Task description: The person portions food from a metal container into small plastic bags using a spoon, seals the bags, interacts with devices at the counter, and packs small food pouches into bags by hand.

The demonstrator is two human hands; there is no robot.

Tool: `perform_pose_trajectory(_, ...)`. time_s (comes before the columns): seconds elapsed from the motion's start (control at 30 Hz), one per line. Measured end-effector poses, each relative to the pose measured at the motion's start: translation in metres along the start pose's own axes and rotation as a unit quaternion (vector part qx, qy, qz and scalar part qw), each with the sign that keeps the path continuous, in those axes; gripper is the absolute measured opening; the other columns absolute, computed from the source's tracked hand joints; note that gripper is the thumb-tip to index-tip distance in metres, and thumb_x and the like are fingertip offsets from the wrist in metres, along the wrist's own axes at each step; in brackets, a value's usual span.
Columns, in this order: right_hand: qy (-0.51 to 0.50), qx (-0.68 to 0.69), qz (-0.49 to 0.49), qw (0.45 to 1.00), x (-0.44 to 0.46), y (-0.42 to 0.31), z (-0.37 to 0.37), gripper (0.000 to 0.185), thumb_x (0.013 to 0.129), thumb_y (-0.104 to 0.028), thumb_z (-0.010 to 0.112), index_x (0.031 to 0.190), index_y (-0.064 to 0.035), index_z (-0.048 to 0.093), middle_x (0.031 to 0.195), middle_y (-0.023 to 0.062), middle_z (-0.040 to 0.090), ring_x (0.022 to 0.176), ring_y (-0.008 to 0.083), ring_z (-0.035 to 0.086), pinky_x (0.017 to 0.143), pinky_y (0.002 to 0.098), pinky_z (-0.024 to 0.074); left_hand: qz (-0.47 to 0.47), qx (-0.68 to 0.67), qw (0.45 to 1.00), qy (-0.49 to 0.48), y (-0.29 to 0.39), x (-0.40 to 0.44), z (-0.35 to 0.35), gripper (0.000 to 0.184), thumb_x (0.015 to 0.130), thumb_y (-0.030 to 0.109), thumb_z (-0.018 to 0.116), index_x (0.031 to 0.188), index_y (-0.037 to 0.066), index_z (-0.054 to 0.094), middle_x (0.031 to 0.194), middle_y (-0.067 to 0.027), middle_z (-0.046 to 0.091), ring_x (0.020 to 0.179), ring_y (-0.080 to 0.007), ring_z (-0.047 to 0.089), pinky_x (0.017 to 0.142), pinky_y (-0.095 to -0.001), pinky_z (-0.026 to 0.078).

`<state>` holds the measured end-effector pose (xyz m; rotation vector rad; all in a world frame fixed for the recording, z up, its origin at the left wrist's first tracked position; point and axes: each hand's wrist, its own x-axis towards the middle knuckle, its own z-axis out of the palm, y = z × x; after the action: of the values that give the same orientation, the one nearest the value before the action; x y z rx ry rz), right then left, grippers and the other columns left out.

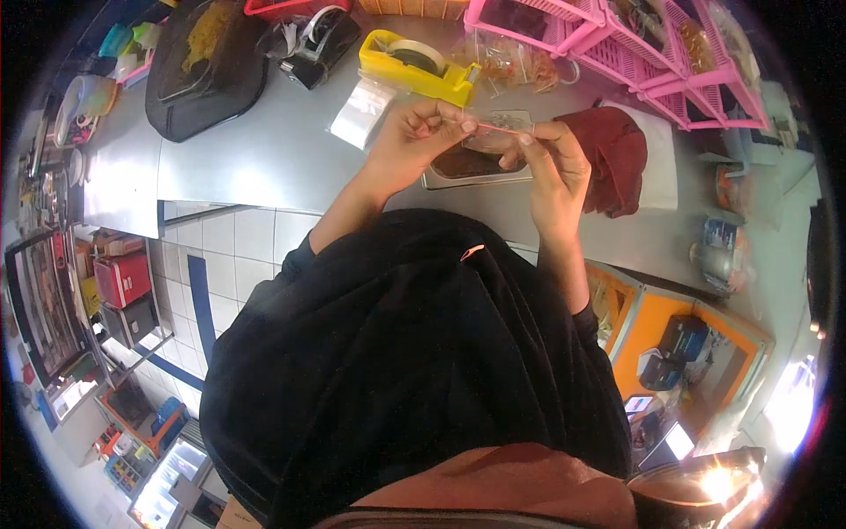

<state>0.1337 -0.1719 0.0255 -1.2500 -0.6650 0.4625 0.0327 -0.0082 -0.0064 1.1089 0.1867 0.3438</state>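
Note:
A thin orange-red strip (500, 130) is stretched between my two hands above the table. My left hand (421, 144) pinches its left end between thumb and fingertips. At its right end, my right hand (555, 167) holds it the same way. Beneath the hands lies a shallow tray (432, 182) with a brown surface and small clear pieces, partly hidden by my fingers. A dark red cloth (614, 159) rests just right of my right hand. Small white packets (362, 112) in clear plastic are beside my left hand.
A yellow tape dispenser (414, 69) stands behind the hands, with a black dispenser (315, 48) to its left. Pink baskets (617, 55) are at the back right. A black tray (211, 97) sits at the back left. Bagged items (721, 251) lie at the right edge.

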Motion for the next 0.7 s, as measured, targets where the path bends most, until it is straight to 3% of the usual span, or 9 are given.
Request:
perform_pose_trajectory(0.4,-0.051,-0.025,0.068,0.996,0.000,-0.005,0.006,0.005,0.089,0.003,0.060,0.094,0.0029,0.060,0.084,0.0053,0.061,0.073,0.0089,0.061,0.061,0.0211,0.0499,0.014,0.046,0.996,-0.071,0.003,-0.001,0.004,0.015,0.090,0.004,0.065,0.103,-0.004,0.065,0.098,-0.0092,0.069,0.090,-0.0123,0.065,0.080,-0.0246,0.053)
perform_pose_trajectory(0.6,-0.082,-0.089,0.073,0.990,0.003,-0.009,0.002,0.003,0.087,0.002,0.063,0.090,0.0012,0.062,0.079,0.0033,0.062,0.062,0.0058,0.058,0.052,0.0195,0.0466,-0.010,0.056,0.995,-0.087,0.006,-0.004,0.001,0.014,0.089,0.004,0.065,0.102,-0.003,0.065,0.098,-0.0090,0.069,0.087,-0.0109,0.065,0.076,-0.0235,0.053)
perform_pose_trajectory(0.7,-0.117,-0.113,0.136,0.977,0.003,-0.016,-0.002,0.004,0.087,0.000,0.065,0.090,0.0002,0.062,0.076,0.0026,0.062,0.057,0.0046,0.055,0.049,0.0189,0.0439,-0.027,0.116,0.986,-0.118,0.010,-0.004,-0.005,0.013,0.089,0.004,0.065,0.101,-0.002,0.066,0.098,-0.0090,0.069,0.087,-0.0109,0.065,0.076,-0.0237,0.053)
